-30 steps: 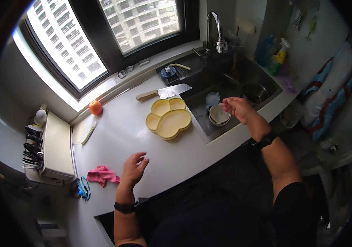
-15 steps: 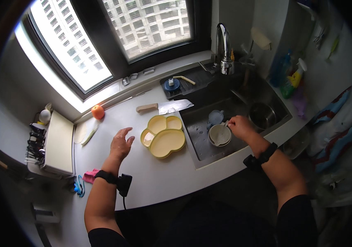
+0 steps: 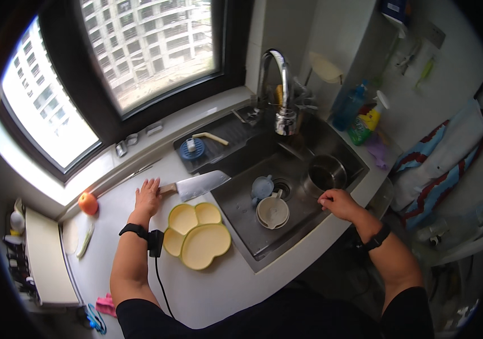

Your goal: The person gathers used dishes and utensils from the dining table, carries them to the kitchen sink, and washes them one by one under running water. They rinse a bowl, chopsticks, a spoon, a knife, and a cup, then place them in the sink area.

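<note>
My left hand [image 3: 149, 198] lies over the counter with its fingers stretched out, at the end of the wooden handle of a cleaver-like kitchen knife [image 3: 202, 184]. Whether it touches the handle I cannot tell. My right hand [image 3: 340, 204] is closed, fingertips together, by the near rim of a metal pot [image 3: 325, 174] in the sink; anything between them is hidden. Left of the pot sit a light cup or small bowl with a handle [image 3: 273, 211], seemingly stacked in another, and a bluish translucent cup [image 3: 262, 187]. A yellow divided plate [image 3: 206, 246] rests on the counter below the knife.
The sink [image 3: 247, 231] has a chrome faucet [image 3: 285, 121] behind it. A blue round brush [image 3: 191, 148] lies on the black drainer. An orange-red fruit [image 3: 88, 203] and a green-white vegetable piece [image 3: 86, 242] are at left. Spray bottles [image 3: 368, 121] stand at right.
My left hand has moved up the counter to the knife handle. My right hand has left the cup's handle and moved right to the pot. The view has shifted right.
</note>
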A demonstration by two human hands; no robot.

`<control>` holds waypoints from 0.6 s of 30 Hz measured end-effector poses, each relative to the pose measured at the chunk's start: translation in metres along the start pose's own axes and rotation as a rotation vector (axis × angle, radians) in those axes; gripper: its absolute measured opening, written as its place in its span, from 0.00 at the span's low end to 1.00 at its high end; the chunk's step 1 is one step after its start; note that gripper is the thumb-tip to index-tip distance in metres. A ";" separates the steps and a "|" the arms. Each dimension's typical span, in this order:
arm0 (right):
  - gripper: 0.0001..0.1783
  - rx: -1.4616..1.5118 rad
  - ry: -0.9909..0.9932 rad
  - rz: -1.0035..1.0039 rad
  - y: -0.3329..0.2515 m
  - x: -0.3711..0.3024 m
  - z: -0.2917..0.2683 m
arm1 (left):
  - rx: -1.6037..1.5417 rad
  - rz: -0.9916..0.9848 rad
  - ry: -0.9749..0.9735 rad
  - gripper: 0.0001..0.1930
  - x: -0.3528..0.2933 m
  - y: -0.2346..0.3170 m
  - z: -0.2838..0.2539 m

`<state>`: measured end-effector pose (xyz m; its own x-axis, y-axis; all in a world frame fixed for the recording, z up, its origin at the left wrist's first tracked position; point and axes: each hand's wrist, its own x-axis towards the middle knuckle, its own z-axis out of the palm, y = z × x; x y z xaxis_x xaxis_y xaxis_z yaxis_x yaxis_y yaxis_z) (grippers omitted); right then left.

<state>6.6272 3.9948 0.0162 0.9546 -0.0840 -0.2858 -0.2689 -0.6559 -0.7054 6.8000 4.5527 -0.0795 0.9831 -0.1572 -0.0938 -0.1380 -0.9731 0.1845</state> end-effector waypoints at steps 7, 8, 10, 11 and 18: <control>0.06 -0.514 0.139 -0.266 -0.010 0.023 -0.079 | 0.102 0.146 0.028 0.14 0.007 0.021 -0.020; 0.06 -0.521 0.160 -0.253 -0.017 0.031 -0.095 | 0.110 0.170 0.018 0.14 0.002 0.031 -0.029; 0.06 -0.514 0.195 -0.265 -0.025 0.053 -0.122 | 0.105 0.143 -0.018 0.15 -0.007 0.053 -0.047; 0.06 -0.501 0.211 -0.295 -0.027 0.065 -0.132 | 0.105 0.120 -0.032 0.15 -0.011 0.063 -0.055; 0.06 -0.408 0.236 -0.462 -0.042 0.172 -0.154 | 0.115 -0.089 -0.126 0.18 -0.058 0.159 -0.093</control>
<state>6.8220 3.8920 0.0969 0.9751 0.1429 0.1696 0.2012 -0.8916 -0.4057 6.7318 4.4229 0.0466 0.9703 -0.0826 -0.2274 -0.0714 -0.9958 0.0573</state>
